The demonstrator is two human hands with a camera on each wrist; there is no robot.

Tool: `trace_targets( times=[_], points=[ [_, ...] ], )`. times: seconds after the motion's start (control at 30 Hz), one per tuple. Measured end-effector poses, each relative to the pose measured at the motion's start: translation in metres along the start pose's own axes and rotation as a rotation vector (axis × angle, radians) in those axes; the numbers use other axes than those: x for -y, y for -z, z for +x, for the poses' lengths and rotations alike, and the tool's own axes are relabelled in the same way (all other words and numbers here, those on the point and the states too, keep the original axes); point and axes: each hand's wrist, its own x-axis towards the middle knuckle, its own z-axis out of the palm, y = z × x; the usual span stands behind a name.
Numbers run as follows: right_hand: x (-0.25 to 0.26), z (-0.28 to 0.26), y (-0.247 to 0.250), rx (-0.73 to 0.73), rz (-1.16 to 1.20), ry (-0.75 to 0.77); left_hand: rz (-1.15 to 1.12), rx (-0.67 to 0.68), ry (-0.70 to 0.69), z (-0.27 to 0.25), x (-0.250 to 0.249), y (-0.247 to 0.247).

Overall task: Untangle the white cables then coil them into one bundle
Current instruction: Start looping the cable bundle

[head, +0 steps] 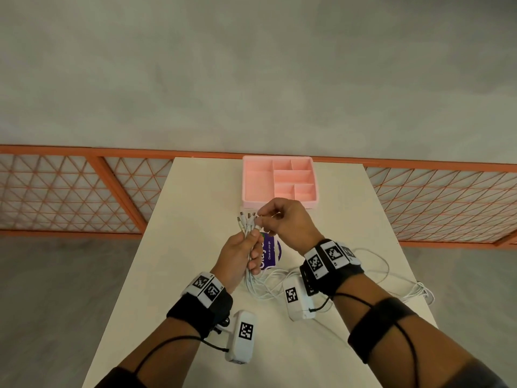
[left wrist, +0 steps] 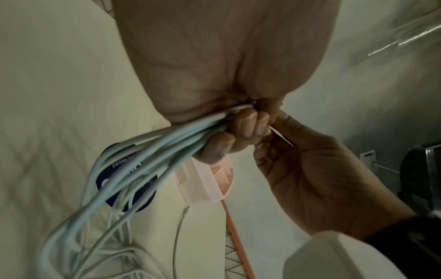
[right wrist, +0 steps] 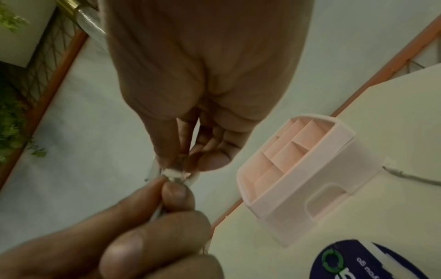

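Several white cables (head: 253,284) hang from my left hand (head: 242,254), which grips them upright in a fist above the table, plug ends (head: 246,219) fanning out on top. In the left wrist view the cables (left wrist: 152,151) run out from under the curled fingers (left wrist: 248,126) toward the table. My right hand (head: 282,219) pinches one plug end (right wrist: 175,174) just above the left fist. Loose cable lengths (head: 391,278) trail over the table to the right, partly hidden by my right wrist.
A pink compartment tray (head: 279,203) sits at the table's far edge, just beyond my hands. A purple round sticker (head: 270,252) lies on the cream table (head: 173,247) beneath them. An orange mesh railing (head: 84,191) runs behind the table.
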Motion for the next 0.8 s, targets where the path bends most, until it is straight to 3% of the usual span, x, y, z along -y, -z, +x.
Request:
trace_targets(
  times=[0.17,0.37,0.57,0.8],
  points=[
    [-0.001,0.000,-0.002,0.044,0.083,-0.004,-0.037,0.013,0.028,-0.001,0.001,0.003],
    [-0.003,0.003,-0.008,-0.101,0.134,0.021,-0.013,0.047,0.020,0.005,-0.003,-0.003],
    [-0.001,0.005,-0.002,-0.080,0.188,0.013,-0.025,0.078,0.007,0.005,-0.003,0.000],
    [-0.009,0.007,-0.012,-0.119,0.062,0.059,-0.025,0.064,0.069,0.001,-0.008,-0.007]
  ],
)
